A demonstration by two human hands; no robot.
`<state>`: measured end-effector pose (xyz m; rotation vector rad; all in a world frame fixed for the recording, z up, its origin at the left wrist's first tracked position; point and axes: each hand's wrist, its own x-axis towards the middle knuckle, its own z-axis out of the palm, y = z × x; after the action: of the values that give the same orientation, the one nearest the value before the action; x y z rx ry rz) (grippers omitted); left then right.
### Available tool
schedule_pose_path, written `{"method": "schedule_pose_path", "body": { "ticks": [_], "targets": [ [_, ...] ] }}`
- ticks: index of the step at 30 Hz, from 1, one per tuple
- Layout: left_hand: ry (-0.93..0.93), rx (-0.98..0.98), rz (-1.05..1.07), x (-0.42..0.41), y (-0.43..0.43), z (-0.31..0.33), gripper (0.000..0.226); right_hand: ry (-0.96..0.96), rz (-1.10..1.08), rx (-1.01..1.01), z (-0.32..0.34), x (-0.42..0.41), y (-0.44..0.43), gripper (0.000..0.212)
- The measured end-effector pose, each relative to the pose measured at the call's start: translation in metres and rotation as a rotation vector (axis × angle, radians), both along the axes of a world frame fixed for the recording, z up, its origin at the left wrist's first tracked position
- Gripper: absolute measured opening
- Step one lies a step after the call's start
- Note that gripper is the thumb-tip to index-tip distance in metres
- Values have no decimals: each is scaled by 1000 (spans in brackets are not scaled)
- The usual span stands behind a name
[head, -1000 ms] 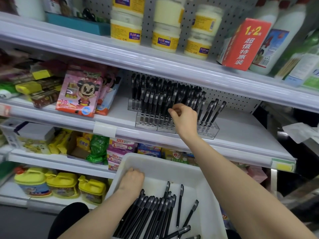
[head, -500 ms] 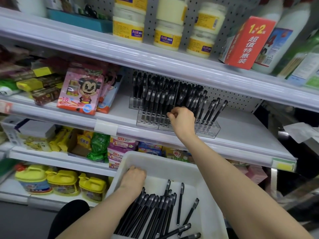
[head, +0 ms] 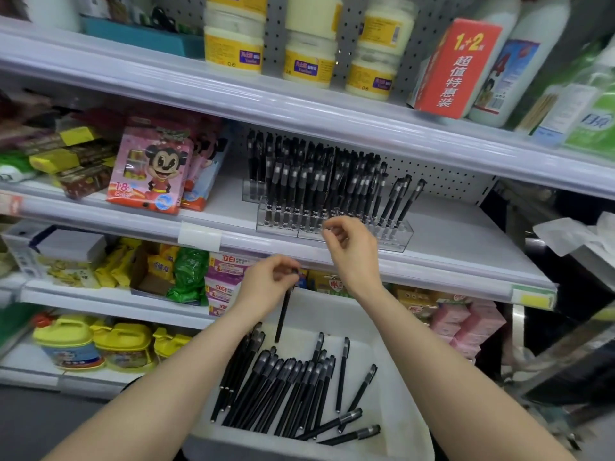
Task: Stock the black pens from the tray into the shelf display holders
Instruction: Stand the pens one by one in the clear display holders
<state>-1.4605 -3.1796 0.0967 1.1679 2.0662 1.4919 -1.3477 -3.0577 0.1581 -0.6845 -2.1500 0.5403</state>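
A white tray (head: 399, 387) low in the middle holds several loose black pens (head: 286, 390). My left hand (head: 266, 284) is raised above the tray's far edge and pinches one black pen (head: 283, 311), which hangs nearly upright with its tip down. My right hand (head: 352, 247) hovers in front of the clear display holders (head: 396, 239) on the middle shelf, fingers loosely curled and holding nothing. The holders are packed with upright black pens (head: 316, 184); the right end has only a few.
The shelf (head: 466, 257) has bare room to the right of the holders. Pink crayon packs (head: 149, 168) stand to the left. Jars and bottles fill the shelf above, soap packs and yellow jugs the shelves below. A metal edge runs along the right.
My left hand lifted out of the tray with one pen. My right hand drew back from the pens in the holder and now holds nothing.
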Motion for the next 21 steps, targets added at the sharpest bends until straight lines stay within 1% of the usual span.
{"method": "schedule_pose_path", "body": {
  "ticks": [5,8,10,15,19,21],
  "targets": [
    [-34,191,69,0,10,35,19,-82,87,-109,-22,15,-12,11],
    [-43,248,67,1,16,49,19,-148,149,-121,-30,19,-18,14],
    [-48,267,60,3,21,54,19,-193,152,-94,-31,19,-20,14],
    [-53,306,39,7,25,60,19,-165,111,-123,-27,19,-21,7],
    [-41,284,48,5,21,49,18,-169,106,-132,-24,23,-20,7],
    [16,227,72,2,16,38,18,-174,94,-130,-23,26,-19,9]
  ]
}}
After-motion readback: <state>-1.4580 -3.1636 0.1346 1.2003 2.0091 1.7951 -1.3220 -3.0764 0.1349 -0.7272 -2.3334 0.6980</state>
